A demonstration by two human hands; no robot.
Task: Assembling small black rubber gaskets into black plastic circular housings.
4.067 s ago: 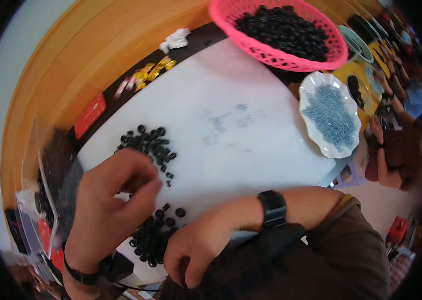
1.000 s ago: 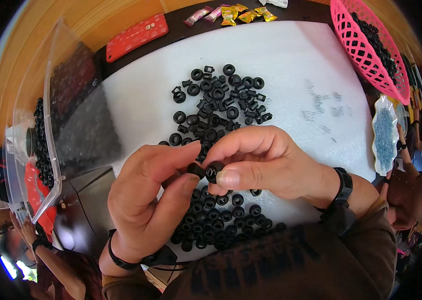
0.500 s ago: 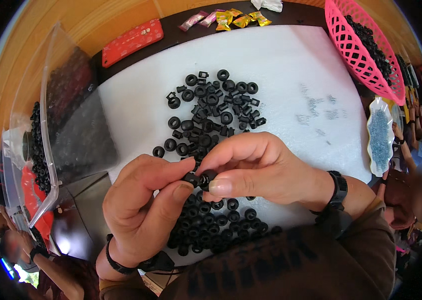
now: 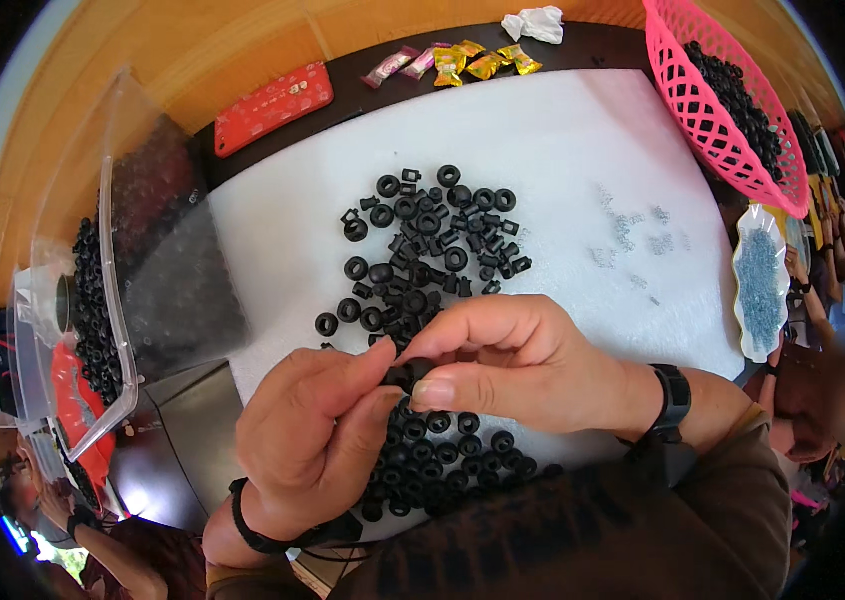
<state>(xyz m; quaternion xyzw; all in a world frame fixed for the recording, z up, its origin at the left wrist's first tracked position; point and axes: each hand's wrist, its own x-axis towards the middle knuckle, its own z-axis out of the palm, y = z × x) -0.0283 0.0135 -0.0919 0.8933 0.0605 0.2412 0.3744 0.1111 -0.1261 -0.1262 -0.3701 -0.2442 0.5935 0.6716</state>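
Note:
Above the white foam sheet (image 4: 303, 180), both of my hands meet at the fingertips. My left hand (image 4: 308, 425) pinches a small black cord lock part (image 4: 398, 378) between thumb and forefinger. In my right hand (image 4: 518, 370), a rounded black cord lock body (image 4: 422, 370) is pinched the same way. The two pieces touch or nearly touch; fingers cover much of them. Beyond the hands lies a mixed pile of black cord lock bodies and plungers (image 4: 428, 225). Closer to me is a heap of round bodies (image 4: 433, 465), partly hidden by my hands and clothing.
Tiny metal springs (image 4: 628, 230) are scattered on the foam's right side, near a scalloped dish (image 4: 746, 290) of springs. A pink basket (image 4: 668, 85) holds black parts. On the left stands a clear plastic bin (image 4: 115, 300). Wrapped candies (image 4: 450, 66) and a red case (image 4: 273, 108) lie behind.
The two black pieces have come closer together, and the spring seen between them is now hidden. My left hand has shifted right and toward me; the whole view has tilted slightly.

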